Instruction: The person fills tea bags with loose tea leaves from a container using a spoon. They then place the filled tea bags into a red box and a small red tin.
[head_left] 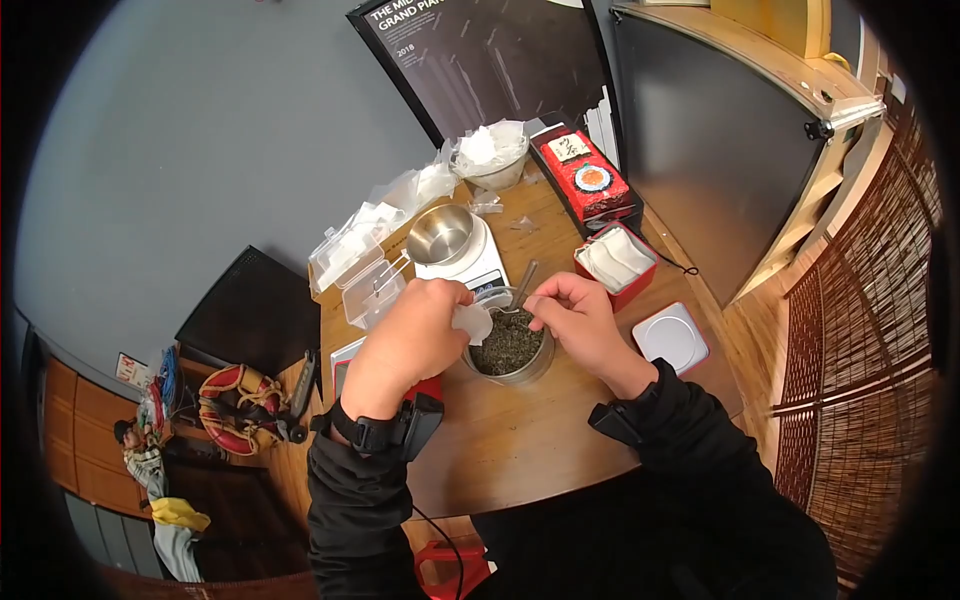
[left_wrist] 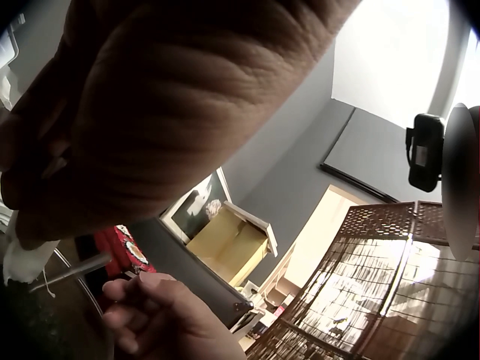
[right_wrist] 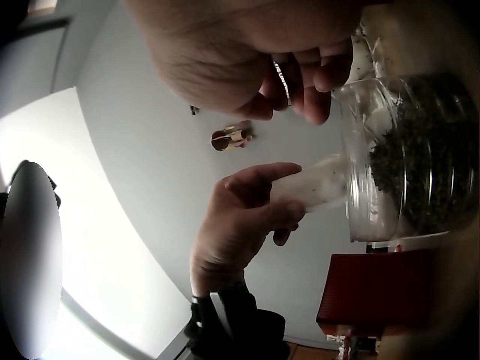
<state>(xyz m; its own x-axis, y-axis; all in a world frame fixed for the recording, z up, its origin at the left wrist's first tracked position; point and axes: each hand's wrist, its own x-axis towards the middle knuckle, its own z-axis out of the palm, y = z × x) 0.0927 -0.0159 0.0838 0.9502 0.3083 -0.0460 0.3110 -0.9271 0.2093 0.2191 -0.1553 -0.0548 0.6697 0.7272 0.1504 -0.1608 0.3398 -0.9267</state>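
My left hand (head_left: pixel 405 335) pinches a small white tea bag (head_left: pixel 472 322) at the mouth of a clear jar (head_left: pixel 520 376) of dark, dry tea leaves (head_left: pixel 508 345). The bag, specked in the right wrist view, slants toward the leaves, and a short string (left_wrist: pixel 49 285) hangs from it. A metal spoon (head_left: pixel 525 280) leans in the jar, its handle up. Across the opening is my right hand (head_left: pixel 590 325), thumb and fingers curled close together near the spoon. I cannot tell whether a small thing is between those fingertips.
Behind the jar, a metal pan (head_left: pixel 440 235) sits on a white scale (head_left: pixel 478 262). Left of it lies a clear plastic box (head_left: pixel 368 290). To the right are a red tin (head_left: pixel 630 285) with white bags, a white lid (head_left: pixel 670 340) and a red tea package (head_left: pixel 592 180).
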